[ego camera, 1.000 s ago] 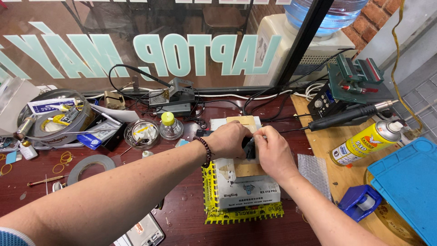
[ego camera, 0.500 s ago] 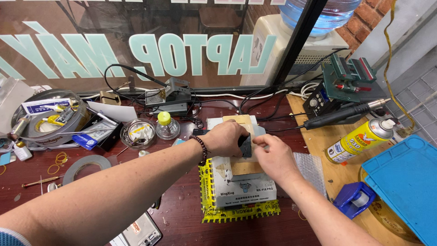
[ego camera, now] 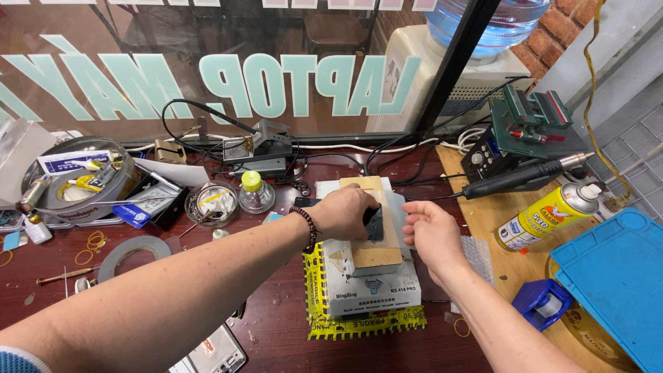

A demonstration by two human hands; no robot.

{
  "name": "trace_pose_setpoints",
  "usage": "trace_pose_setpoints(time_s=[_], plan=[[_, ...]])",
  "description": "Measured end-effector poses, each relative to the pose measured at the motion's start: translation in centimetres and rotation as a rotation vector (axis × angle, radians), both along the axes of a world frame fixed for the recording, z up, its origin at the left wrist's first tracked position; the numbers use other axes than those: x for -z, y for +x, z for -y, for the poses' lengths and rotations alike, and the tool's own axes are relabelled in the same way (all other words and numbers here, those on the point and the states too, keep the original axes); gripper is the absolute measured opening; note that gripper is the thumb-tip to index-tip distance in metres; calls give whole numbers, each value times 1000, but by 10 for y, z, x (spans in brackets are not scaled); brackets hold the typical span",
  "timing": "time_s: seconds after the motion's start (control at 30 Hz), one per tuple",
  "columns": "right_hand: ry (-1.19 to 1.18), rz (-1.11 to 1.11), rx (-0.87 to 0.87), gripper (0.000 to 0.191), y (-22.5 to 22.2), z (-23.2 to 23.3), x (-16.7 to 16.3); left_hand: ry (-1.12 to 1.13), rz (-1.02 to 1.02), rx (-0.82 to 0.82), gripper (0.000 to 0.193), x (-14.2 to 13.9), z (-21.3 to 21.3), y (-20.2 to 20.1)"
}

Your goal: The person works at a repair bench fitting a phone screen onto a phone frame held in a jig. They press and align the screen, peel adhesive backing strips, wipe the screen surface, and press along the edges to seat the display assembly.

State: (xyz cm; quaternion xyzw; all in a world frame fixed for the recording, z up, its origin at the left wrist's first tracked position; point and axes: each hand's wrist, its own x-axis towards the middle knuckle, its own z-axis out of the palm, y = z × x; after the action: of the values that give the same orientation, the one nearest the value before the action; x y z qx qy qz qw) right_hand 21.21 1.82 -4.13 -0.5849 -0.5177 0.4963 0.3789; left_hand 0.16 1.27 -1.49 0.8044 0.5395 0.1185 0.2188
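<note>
wooden block (ego camera: 373, 242) atop the white machine (ego camera: 373, 280) bears a dark phone (ego camera: 373, 222), pinned under the curled left hand (ego camera: 343, 213), while the right hand (ego camera: 431, 235) hovers half open and empty beside it; a slip could slide it off.

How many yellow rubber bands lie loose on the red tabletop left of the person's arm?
2, as far as shows: one rubber band beside the tape roll, another rubber band just below it. Clutter may hide others.
</note>
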Motion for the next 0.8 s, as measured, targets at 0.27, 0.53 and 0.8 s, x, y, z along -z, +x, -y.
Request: trace_pose_setpoints(time_s=[0.27, 0.53, 0.8], plan=[[-150, -243, -22, 22, 24, -4, 11, -4, 18, 29, 45, -1, 3, -1], [-278, -241, 99, 29, 69, 15, 34, 43, -22, 14, 47, 2, 6, -2], [-296, -298, 116, 33, 114, 21, 72, 22, -51, -41, 55, 4, 10, -5]])
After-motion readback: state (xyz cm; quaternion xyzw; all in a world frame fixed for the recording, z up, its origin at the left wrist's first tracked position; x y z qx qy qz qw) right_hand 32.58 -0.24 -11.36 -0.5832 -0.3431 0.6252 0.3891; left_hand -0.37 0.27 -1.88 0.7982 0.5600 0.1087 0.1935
